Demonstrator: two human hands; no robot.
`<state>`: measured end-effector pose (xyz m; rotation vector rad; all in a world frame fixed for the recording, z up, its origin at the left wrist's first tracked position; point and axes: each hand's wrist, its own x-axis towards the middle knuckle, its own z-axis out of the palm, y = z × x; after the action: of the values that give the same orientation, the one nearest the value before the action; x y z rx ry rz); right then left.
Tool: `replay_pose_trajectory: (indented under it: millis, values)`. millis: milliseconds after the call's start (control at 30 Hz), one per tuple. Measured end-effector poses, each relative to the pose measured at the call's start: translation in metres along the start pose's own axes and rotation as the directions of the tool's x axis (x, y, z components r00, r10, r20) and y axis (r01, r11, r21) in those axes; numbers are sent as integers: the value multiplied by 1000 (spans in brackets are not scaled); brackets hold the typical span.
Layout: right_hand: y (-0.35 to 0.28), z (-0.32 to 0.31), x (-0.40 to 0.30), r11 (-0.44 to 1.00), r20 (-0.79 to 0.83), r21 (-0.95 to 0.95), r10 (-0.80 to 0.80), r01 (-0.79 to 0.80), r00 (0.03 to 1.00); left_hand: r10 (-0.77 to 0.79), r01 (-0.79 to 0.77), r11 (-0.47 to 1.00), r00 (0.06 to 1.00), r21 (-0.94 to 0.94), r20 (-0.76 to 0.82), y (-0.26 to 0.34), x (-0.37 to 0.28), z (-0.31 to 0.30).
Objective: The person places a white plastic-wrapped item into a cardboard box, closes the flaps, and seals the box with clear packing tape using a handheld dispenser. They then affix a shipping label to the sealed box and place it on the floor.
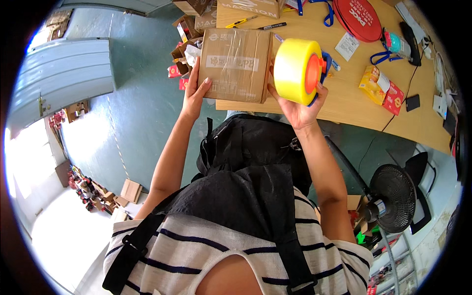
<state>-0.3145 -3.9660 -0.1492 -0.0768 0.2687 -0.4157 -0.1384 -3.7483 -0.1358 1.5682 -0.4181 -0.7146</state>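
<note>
A taped brown cardboard box [236,83] is held up at the near edge of the wooden table, a pale printed strip across its face. My left hand [197,90] grips its left side, thumb on the face. In my right hand [304,112] is a tape dispenser [324,68], mostly hidden behind its large roll of yellowish packing tape [293,70]. The roll has an orange hub. Fingers of that hand reach toward the box's right side; whether they touch it cannot be told.
On the wooden table [343,105] lie a yellow utility knife [241,22], a black marker [273,26], a red round folded item [357,18] and a yellow-red carton [381,90]. Open cartons [180,55] stand left of the table. A black fan [392,199] stands at right.
</note>
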Motion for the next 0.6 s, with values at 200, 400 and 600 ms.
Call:
replay_pose_trajectory:
  millis: [200,400,600]
  values:
    - [-32,1,-28,984,-96,-177,-20,3,995,144,-138,951,990,275,-2,-14,-5,-19]
    - [-78,65,-55,173,152,-973,-10,151,988,-36,41,983,999,-177,34,73,-47,26]
    - [-41,144,-74,-583,291,-619,451,526,844,-351,527,714,839,-461,416,107,-63,38]
